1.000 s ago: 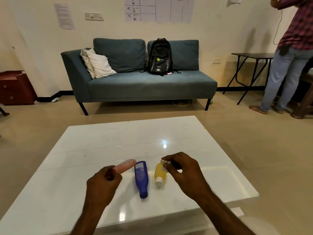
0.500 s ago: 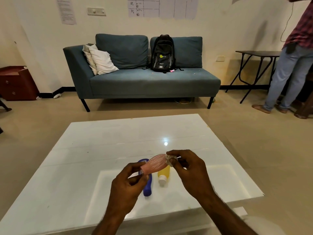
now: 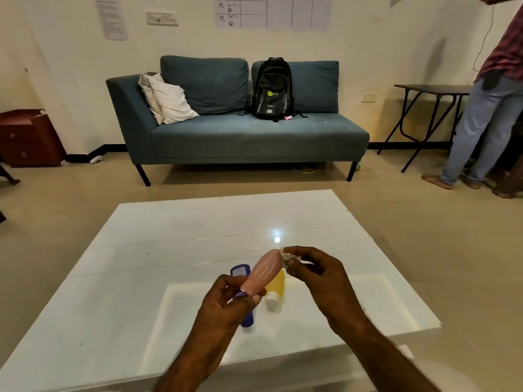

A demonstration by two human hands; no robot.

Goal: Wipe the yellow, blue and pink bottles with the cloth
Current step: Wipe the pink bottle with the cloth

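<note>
My left hand [image 3: 226,304] holds the pink bottle [image 3: 262,274] by its cap end, tilted up above the white table [image 3: 169,244]. My right hand [image 3: 317,274] pinches a small bunched whitish cloth [image 3: 287,257] against the pink bottle's upper end. Below them the blue bottle [image 3: 240,271] lies on the table, mostly hidden by my left hand and the pink bottle. The yellow bottle [image 3: 276,285] with a white cap lies just to its right, partly covered.
A teal sofa [image 3: 240,134] with white pillows and a black backpack [image 3: 272,89] stands beyond the table. A person in jeans [image 3: 486,123] stands at the far right by a dark folding table [image 3: 433,91]. A red-brown cabinet [image 3: 28,137] is at the left wall.
My left hand lifted the pink bottle off the table and brought it toward the middle. My right hand with the cloth left the yellow bottle and now touches the pink bottle's top end.
</note>
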